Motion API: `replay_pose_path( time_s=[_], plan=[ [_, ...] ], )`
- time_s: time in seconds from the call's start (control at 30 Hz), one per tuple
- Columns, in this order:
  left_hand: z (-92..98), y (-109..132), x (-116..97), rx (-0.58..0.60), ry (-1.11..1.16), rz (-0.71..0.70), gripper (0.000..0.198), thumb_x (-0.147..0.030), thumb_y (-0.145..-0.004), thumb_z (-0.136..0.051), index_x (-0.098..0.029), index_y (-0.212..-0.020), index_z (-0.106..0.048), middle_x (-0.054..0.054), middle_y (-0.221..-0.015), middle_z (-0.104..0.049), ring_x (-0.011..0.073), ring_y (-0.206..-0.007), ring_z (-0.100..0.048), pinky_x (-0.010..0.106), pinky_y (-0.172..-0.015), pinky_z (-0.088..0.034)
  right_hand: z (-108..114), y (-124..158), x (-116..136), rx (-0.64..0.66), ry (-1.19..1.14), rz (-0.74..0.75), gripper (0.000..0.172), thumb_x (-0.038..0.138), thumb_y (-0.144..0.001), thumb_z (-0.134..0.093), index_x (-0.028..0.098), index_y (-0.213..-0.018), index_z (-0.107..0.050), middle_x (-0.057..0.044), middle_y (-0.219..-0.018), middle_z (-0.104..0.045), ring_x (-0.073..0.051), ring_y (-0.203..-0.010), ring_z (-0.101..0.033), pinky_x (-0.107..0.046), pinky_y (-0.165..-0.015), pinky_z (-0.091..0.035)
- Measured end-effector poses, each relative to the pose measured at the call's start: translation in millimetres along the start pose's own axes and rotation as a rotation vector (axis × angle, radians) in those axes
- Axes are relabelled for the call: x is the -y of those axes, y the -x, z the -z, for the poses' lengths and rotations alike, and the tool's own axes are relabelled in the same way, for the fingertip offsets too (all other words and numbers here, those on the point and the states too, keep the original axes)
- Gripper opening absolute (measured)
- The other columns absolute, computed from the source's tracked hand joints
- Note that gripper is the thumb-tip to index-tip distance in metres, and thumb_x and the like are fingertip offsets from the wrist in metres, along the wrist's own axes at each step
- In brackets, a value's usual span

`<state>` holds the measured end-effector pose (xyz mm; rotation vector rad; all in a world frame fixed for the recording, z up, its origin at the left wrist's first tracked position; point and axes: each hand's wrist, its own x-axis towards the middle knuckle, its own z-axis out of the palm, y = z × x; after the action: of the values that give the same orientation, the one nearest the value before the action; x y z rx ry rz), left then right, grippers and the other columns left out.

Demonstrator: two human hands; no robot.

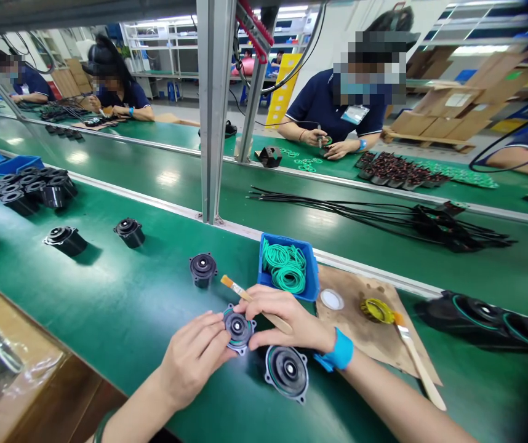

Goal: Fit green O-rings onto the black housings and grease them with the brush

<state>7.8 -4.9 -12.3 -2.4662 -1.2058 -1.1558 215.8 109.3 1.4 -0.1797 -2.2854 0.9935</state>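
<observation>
A round black motor housing stands on the green bench with part of a green sealing ring showing along its rim. My left hand is closed around its left side, fingertips on the top face. A small brush with a wooden handle lies under the fingers of my right hand, whose thumb and fingertips also touch the housing's right side. Just right of it stands a second housing with a green ring seated around its top. Behind my hands is another housing, with no green ring visible.
A blue bin holds green rings. Brown paper carries a yellow-rimmed dish, a white lid and another brush. More housings stand right and left. A metal post rises ahead; black cables lie beyond. Co-workers sit opposite.
</observation>
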Motion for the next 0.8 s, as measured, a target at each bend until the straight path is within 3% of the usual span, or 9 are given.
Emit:
replay_pose_path(
  time_s=[0.17,0.3,0.47,0.6,0.8],
  plan=[
    [-6.1,1.8,-2.9,-0.054,-0.071,-0.046,0.011,-0.014,-0.091,-0.062,-0.007,-0.099,-0.065,0.009,-0.084,-0.076,0.0235,-0.09,-0.074,0.037,-0.083,-0.064,0.3,10.3,-1.8,-0.065,0.119,0.153,0.015,0.028,-0.086,-0.07,0.014,-0.084,-0.065,-0.011,-0.089,-0.072,-0.019,-0.087,-0.063,-0.032,-0.075,-0.055],
    [-14.6,12.4,-13.9,-0.114,-0.094,0.015,0.013,-0.006,-0.087,-0.064,-0.006,-0.1,-0.066,0.01,-0.086,-0.075,0.026,-0.098,-0.073,0.034,-0.085,-0.064,-0.6,13.4,3.1,-0.043,0.247,0.273,0.008,0.015,-0.09,-0.064,0.013,-0.083,-0.065,-0.008,-0.074,-0.069,-0.019,-0.08,-0.064,-0.031,-0.071,-0.054],
    [-25.8,18.2,-34.0,-0.224,-0.148,0.193,0.008,-0.006,-0.087,-0.065,-0.007,-0.095,-0.066,0.011,-0.09,-0.073,0.0247,-0.098,-0.073,0.029,-0.087,-0.062,1.3,12.4,4.5,0.03,0.312,0.348,0.013,0.008,-0.092,-0.058,0.012,-0.082,-0.065,-0.008,-0.072,-0.068,-0.018,-0.08,-0.063,-0.03,-0.069,-0.053],
    [-25.6,14.9,-44.3,-0.208,-0.158,0.343,0.008,-0.013,-0.092,-0.061,-0.01,-0.098,-0.065,0.01,-0.093,-0.072,0.0221,-0.098,-0.073,0.027,-0.088,-0.06,5.6,8.7,5.3,0.084,0.239,0.368,0.017,0.01,-0.097,-0.049,0.009,-0.089,-0.065,-0.01,-0.074,-0.067,-0.019,-0.084,-0.061,-0.032,-0.075,-0.053],
    [-21.1,12.2,-43.3,-0.161,-0.19,0.279,0.009,-0.011,-0.093,-0.058,-0.012,-0.095,-0.066,0.008,-0.085,-0.072,0.0229,-0.099,-0.072,0.026,-0.085,-0.061,9.3,4.6,8.3,0.15,0.217,0.424,0.034,0.018,-0.103,-0.034,0.008,-0.091,-0.064,-0.013,-0.08,-0.068,-0.02,-0.087,-0.06,-0.033,-0.077,-0.053]
  ],
)
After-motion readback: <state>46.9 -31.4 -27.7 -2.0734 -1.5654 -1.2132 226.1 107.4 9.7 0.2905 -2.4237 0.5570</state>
